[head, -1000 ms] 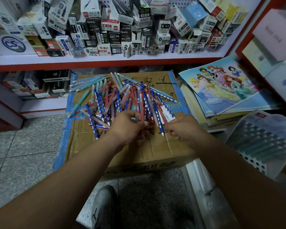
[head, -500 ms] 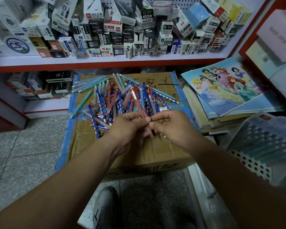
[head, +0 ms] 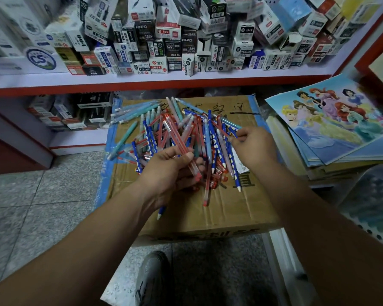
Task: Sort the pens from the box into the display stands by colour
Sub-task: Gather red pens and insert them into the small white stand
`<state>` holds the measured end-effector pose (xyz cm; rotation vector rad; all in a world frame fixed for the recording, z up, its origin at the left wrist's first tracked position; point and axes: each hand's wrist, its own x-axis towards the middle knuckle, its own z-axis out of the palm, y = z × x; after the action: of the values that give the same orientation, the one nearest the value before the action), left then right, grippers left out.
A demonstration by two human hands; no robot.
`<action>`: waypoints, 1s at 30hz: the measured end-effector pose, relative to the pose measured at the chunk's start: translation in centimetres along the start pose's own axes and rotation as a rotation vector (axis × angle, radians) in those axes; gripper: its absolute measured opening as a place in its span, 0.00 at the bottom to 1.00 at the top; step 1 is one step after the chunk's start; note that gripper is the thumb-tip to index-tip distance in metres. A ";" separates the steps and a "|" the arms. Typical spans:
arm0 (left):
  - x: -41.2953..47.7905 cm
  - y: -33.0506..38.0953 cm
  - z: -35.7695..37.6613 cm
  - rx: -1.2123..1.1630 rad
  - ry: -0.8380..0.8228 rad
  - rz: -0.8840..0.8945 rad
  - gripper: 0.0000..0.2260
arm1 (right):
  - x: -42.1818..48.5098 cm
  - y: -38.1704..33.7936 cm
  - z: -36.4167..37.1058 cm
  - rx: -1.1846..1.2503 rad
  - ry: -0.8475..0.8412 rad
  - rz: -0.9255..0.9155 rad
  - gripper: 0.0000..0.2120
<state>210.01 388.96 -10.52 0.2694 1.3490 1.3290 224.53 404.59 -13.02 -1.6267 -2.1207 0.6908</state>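
Head view: the left hand (head: 170,171) curls its fingers round a bundle of red pens (head: 177,140) over the middle of the cardboard box (head: 230,214). The right hand (head: 253,149) pinches a single pen (head: 228,133) at the right side of the pile of pens (head: 155,131), which is spread across the box's far half.

So everything sits on a closed cardboard box (head: 219,213) that's standing on the speckled tile floor (head: 42,206), blue tape (head: 111,146) running along its edges. Dumped right on the lid is a messy heap of pens (head: 186,133): red ones, blue ones with white dots, and some teal ones off at the far left. A white paper slip (head: 241,164) pokes out under the heap's right side.
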 end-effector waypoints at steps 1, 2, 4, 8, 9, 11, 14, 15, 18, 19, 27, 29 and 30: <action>0.0 0.1 -0.1 0.002 -0.011 0.002 0.05 | 0.1 0.0 0.3 0.003 -0.008 0.013 0.09; 0.1 0.2 -0.1 0.004 -0.021 0.005 0.05 | 0.2 0.0 0.6 0.009 -0.017 0.022 0.07; 0.0 0.4 -0.2 0.006 -0.039 0.013 0.05 | 0.1 -0.1 1.1 0.031 -0.025 0.040 0.04; 0.0 0.6 0.0 0.031 -0.035 0.016 0.05 | 0.0 -0.4 0.9 0.093 0.026 0.064 0.04; 0.0 0.6 0.0 0.036 -0.034 0.016 0.05 | -0.1 -0.5 0.7 0.093 0.049 0.058 0.04; -0.1 0.5 0.1 0.037 -0.031 0.018 0.04 | -0.4 -0.3 0.3 0.099 0.092 0.038 0.03; -0.3 0.5 0.3 0.035 -0.041 0.030 0.04 | -0.9 0.1 -0.4 0.124 0.149 0.017 0.03; -0.4 0.5 0.4 0.030 -0.045 0.033 0.04 | -1.1 0.2 -0.6 0.148 0.162 0.024 0.03; -0.6 0.4 0.7 0.039 -0.052 0.037 0.04 | -1.7 0.2 -1.6 0.229 0.185 0.059 0.03; -0.7 0.3 0.8 0.042 -0.050 0.039 0.04 | -2.0 0.0 -1.9 0.270 0.184 0.074 0.04; -1.6 0.3 1.2 -0.014 -0.012 0.064 0.06 | -8.5 -2.8 -2.5 0.753 -0.230 0.145 0.01; -2.0 0.4 1.0 -0.017 -0.015 0.096 0.05 | -9.7 -3.3 -1.7 0.759 -0.288 0.102 0.01; -2.2 0.4 0.8 -0.022 -0.019 0.107 0.05 | -10.1 -3.6 -1.3 0.753 -0.299 0.081 0.02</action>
<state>211.16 387.77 -8.76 0.3421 1.3189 1.4256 225.08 394.29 -9.88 -1.2311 -1.6400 1.6015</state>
